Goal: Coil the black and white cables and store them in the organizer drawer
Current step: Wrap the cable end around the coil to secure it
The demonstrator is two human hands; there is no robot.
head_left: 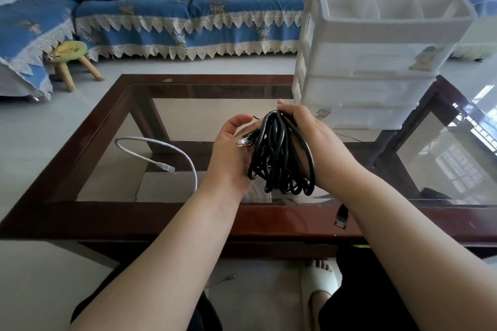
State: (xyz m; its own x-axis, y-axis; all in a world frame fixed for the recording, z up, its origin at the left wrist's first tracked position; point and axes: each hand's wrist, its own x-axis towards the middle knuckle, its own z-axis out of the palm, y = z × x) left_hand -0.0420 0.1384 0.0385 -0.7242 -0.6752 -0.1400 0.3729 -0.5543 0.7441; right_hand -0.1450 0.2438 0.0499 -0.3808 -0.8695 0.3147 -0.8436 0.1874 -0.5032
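Organizer (371, 67): on table (161, 219), far right
Coiled cable (279, 153): above table centre, between both hands
Loose cable (172, 154): on table, left of hands
Sofa (188, 16): behind table

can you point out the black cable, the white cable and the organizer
black cable (279, 153), head view, middle of the coiled loops
white cable (185, 157), head view, bend lying on the glass
organizer (376, 88), head view, front of the middle drawer
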